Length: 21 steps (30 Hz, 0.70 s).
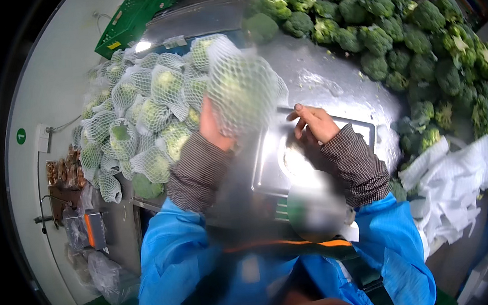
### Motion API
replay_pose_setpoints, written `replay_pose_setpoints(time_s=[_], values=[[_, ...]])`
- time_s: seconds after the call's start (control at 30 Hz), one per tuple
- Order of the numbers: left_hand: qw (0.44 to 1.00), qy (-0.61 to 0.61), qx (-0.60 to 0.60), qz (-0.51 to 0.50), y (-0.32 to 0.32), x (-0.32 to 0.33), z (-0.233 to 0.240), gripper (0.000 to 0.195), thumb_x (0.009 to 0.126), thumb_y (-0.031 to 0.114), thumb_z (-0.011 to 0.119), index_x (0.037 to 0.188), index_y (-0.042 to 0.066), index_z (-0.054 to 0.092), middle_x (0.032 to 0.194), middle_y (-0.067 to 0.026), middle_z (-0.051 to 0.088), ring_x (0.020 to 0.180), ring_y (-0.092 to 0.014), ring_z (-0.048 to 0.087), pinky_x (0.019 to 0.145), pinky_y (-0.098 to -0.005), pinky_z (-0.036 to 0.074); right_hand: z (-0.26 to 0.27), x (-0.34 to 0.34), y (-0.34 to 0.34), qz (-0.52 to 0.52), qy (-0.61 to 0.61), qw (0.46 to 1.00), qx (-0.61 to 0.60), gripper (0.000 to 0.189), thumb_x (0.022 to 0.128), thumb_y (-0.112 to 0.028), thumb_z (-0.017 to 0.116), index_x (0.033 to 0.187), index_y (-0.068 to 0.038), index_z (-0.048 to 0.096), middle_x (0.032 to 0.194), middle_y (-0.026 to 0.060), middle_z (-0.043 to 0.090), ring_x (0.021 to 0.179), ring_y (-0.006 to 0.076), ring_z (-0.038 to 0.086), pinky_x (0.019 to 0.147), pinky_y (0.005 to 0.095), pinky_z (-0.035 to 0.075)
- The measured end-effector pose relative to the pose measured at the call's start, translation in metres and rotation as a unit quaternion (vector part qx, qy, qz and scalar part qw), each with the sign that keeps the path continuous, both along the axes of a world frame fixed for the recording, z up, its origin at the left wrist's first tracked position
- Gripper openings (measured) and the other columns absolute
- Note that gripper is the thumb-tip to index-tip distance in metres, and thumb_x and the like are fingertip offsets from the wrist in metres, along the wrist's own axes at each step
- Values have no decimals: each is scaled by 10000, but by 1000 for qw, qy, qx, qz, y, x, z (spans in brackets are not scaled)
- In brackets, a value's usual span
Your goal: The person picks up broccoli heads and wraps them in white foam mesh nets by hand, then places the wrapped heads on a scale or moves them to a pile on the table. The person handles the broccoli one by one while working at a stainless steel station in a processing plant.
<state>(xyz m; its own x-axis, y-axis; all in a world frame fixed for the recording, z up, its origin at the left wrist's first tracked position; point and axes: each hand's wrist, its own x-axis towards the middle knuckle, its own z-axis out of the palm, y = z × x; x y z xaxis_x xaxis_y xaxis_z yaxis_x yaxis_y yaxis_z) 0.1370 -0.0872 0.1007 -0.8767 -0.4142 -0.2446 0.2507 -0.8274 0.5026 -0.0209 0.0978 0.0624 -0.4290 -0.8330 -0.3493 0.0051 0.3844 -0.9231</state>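
Note:
My left hand (214,127) holds a broccoli head in white foam netting (240,84), blurred and raised in front of the pile at left. That pile consists of many netted broccoli heads (165,83). My right hand (313,121) is empty, its fingers apart and slightly curled, over the steel weighing scale (266,163). A round blurred spot hides part of the scale's near side. Bare broccoli heads (374,34) are heaped at the back and right of the steel table (305,61).
White foam net sleeves (453,183) lie at the right, beside the bare broccoli. A green plastic crate (130,19) stands at the back left. Plastic bags (103,271) and a grey and orange box (95,231) are at the far left, near the wall.

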Motion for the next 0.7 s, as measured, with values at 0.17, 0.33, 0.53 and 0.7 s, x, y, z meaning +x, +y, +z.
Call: replay_pose_setpoints(time_s=[0.17,0.33,0.53,0.7], values=[[983,-31,-29,179,-112,-1,-6,571,952,466,303,1332,41,344,1323,-154,430,1170,-283,465,982,-441,389,-26,-64,-86,-1,254,964,77,472,870,-386,482,1174,-25,515,905,191,633,865,288,625,799,361,471],[986,-76,-50,142,-98,-2,-30,585,930,504,345,1289,45,399,1223,-155,498,1022,-244,530,912,-393,430,-52,-129,-186,-39,428,892,137,716,810,-391,608,1347,-80,250,923,240,615,875,348,623,780,421,494],[992,-71,-103,14,-62,24,-73,496,931,470,373,1231,85,463,1057,-106,580,855,-178,545,801,-331,454,-41,-158,-271,-38,479,861,170,946,732,-432,686,1425,-203,84,1140,296,451,943,384,586,803,434,497],[992,-69,-101,-24,-53,18,-93,395,939,394,403,1168,85,491,1000,-101,583,813,-164,531,760,-318,454,-79,-181,-299,-56,534,835,120,996,698,-399,722,1429,-243,66,1191,311,382,952,385,580,807,422,501]])
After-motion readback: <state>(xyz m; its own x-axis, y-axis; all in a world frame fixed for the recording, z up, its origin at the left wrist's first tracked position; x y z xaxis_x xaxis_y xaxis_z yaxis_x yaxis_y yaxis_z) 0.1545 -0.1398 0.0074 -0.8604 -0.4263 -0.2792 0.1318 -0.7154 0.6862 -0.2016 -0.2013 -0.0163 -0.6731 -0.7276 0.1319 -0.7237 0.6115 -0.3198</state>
